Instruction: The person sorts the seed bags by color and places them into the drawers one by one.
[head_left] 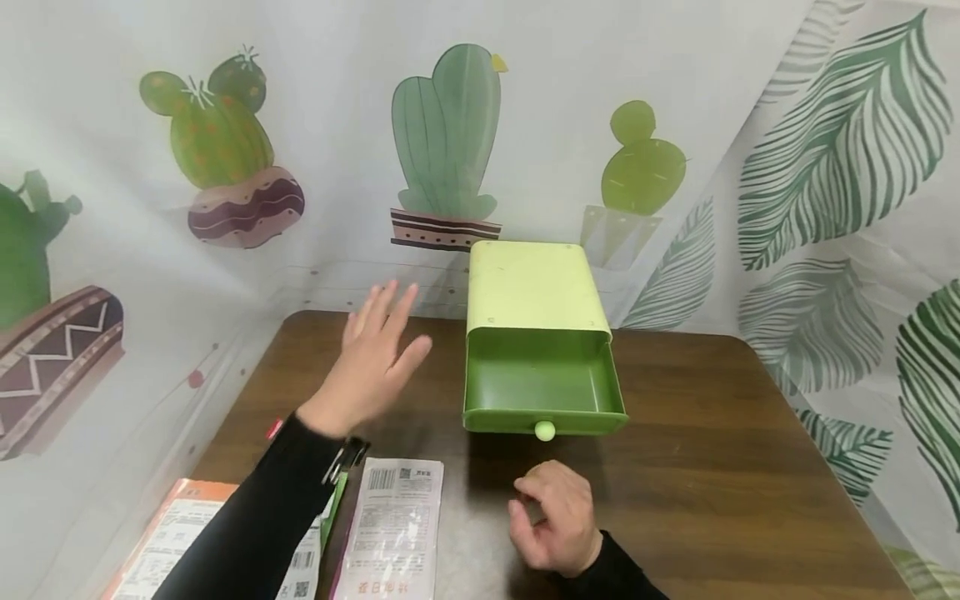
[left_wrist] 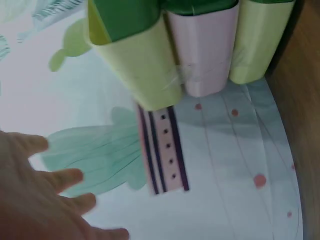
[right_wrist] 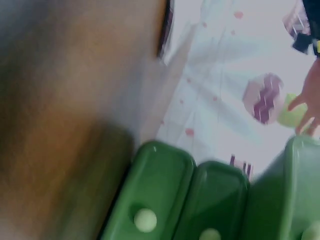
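A small drawer cabinet [head_left: 532, 283] with a light green top stands at the back of the table. Its dark green top drawer [head_left: 543, 379] is pulled out, and a round pale knob [head_left: 545, 431] sits on the front. My left hand [head_left: 367, 358] is raised to the left of the cabinet, fingers straight and spread, holding nothing. In front of the drawer is my right hand [head_left: 557, 517], its fingers loosely curled and nothing held. The left wrist view shows the stacked shells, light green and a pink one [left_wrist: 205, 52]. Lower drawer fronts [right_wrist: 155, 185] appear in the right wrist view.
On the brown table [head_left: 720, 467], a printed packet [head_left: 393, 525] lies left of my right hand. An orange-edged packet [head_left: 176, 533] and a green-edged packet [head_left: 307, 558] lie partly under my left sleeve. A cactus-patterned cloth [head_left: 330, 108] hangs behind the table.
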